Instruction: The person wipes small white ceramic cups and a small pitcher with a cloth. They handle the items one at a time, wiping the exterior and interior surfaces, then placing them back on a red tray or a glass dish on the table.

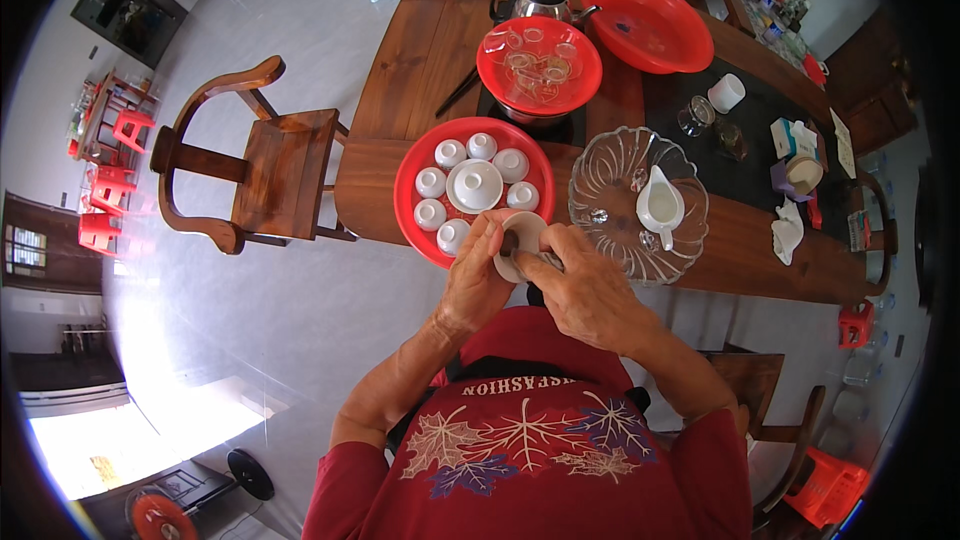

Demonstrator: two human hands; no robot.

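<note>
Above the table's front edge, my left hand [477, 267] supports a white ceramic cup [523, 228] from its left side. The cup is tilted, so its mouth and a dark patch inside are visible. My right hand [589, 286] grips the cup's right rim, with a fingertip reaching into the mouth. Just beyond my left hand is a round red tray [407, 204]. On it, several small white cups [430, 183] ring a white lidded bowl [474, 186]. To the right, a clear ribbed glass bowl [600, 165] holds a white ceramic pitcher [662, 204].
Behind the tray, a red dish [589, 75] of small glass cups sits by a glass kettle [541, 4]. A large red basin [652, 7] is farther back. A white mug [726, 94] and tissue box [795, 139] lie right. A wooden chair [285, 172] stands left.
</note>
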